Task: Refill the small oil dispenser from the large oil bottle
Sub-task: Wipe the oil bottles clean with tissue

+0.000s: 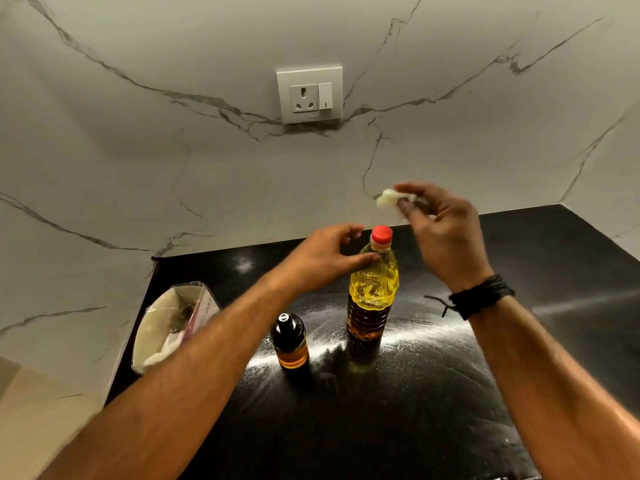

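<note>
The large oil bottle (372,289) stands upright on the black counter (433,393), full of yellow oil, with its red cap (381,234) on. The small oil dispenser (289,341) stands to its left and nearer me, dark-topped, with a little amber oil at the bottom. My left hand (325,259) is at the large bottle's neck, thumb touching its shoulder, fingers loosely curled beside the cap. My right hand (440,230) hovers above and right of the cap and pinches a crumpled white wad (393,199) between thumb and fingertips.
A clear plastic bag (173,323) with white and pink contents lies at the counter's left edge. The marble wall behind carries a socket plate (309,94). The counter's surface shows glossy streaks. A black cord bracelet (481,294) is on my right wrist.
</note>
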